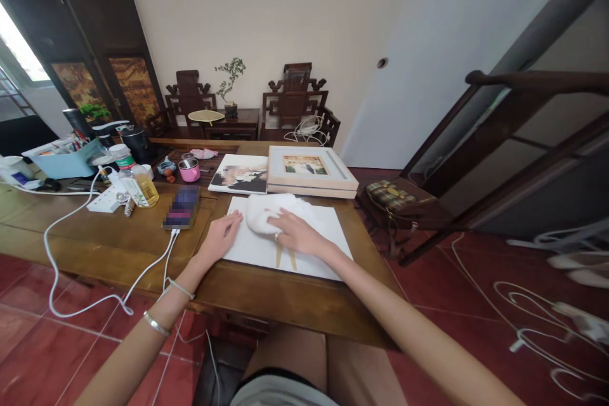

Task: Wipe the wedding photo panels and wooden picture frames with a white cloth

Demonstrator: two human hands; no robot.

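A white flat panel (328, 223) lies on the wooden table in front of me. Two tan strips (286, 258) show on its near part, close together. My right hand (294, 231) presses a bunched white cloth (262, 210) onto the panel, its fingers over the cloth's near side. Part of the cloth is hidden beneath that hand. At the panel's left edge rests my left hand (222, 236), fingers stretched out and holding nothing I can see.
Behind the panel are a photo print (240, 174) and a pale wooden picture frame (311, 187). Leftward lie a phone (182, 208) with white cables, a pink cup (189, 171), bottles (143, 185), a power strip (105, 198) and a blue box (66, 160). A bag (392, 195) sits on a chair.
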